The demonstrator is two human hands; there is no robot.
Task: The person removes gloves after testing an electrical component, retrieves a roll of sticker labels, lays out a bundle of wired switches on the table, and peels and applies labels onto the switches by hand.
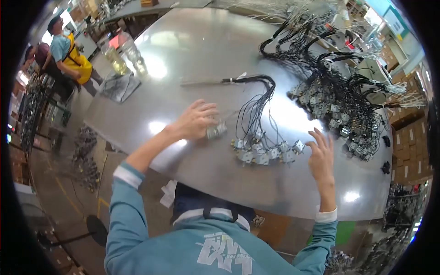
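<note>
My left hand [198,121] is curled over a few small silvery metal blocks [217,131] on the table, its fingers bent around their edge. To their right lies a bundle of black cables [261,98], tied near its far end, with pale wire ends pointing left. Its cables fan out toward me and end in several metal blocks [262,158] with brassy bits. My right hand [321,156] is raised beside the rightmost block [299,146], fingers apart and thumb tip close to it.
A large heap of similar cables [330,91] covers the right side of the shiny metal table [206,178]. Two plastic bottles [130,52] and a dark cloth [120,86] sit at the left edge. A person in a yellow apron [78,59] stands beyond; stacked cartons [410,151] are at right.
</note>
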